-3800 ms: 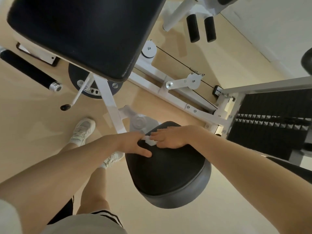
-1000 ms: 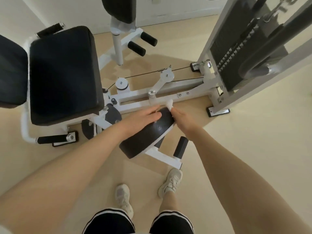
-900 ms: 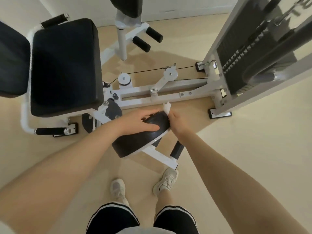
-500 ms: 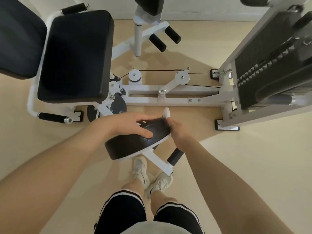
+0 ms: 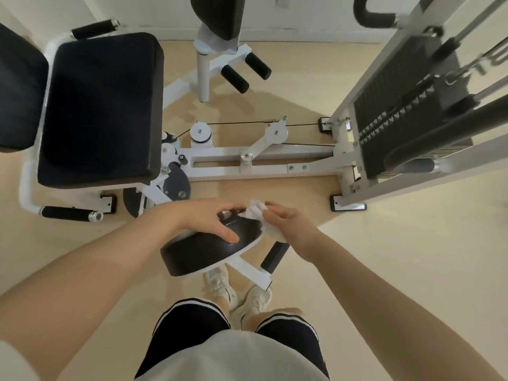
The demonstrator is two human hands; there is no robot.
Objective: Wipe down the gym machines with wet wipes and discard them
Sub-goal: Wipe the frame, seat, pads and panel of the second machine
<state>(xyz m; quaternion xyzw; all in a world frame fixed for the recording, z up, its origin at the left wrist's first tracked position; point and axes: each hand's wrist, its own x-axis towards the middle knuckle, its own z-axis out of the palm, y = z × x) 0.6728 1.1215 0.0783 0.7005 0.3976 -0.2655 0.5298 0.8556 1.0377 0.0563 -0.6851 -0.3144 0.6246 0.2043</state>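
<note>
A round black pad (image 5: 203, 254) on a white arm of the gym machine sits tilted in front of me. My left hand (image 5: 209, 221) rests on its top, thumb along the near side and fingers over the far edge. My right hand (image 5: 286, 224) grips a crumpled white wet wipe (image 5: 255, 213) at the pad's right edge. The wipe's upper end pokes out between both hands, and more of it shows under my right palm against the pad's rim.
A large black seat (image 5: 101, 111) with a white frame stands at the left. The white base beam (image 5: 261, 163) with pulleys runs across the floor. The weight stack (image 5: 398, 119) rises at the right. A black foam roller (image 5: 275, 257) sticks out below the pad, near my shoes (image 5: 239, 292).
My head has lifted and stepped back, so the machine sits lower in view. My right hand has slid the wipe round the pad's right edge, and more wipe now shows between my hands.
</note>
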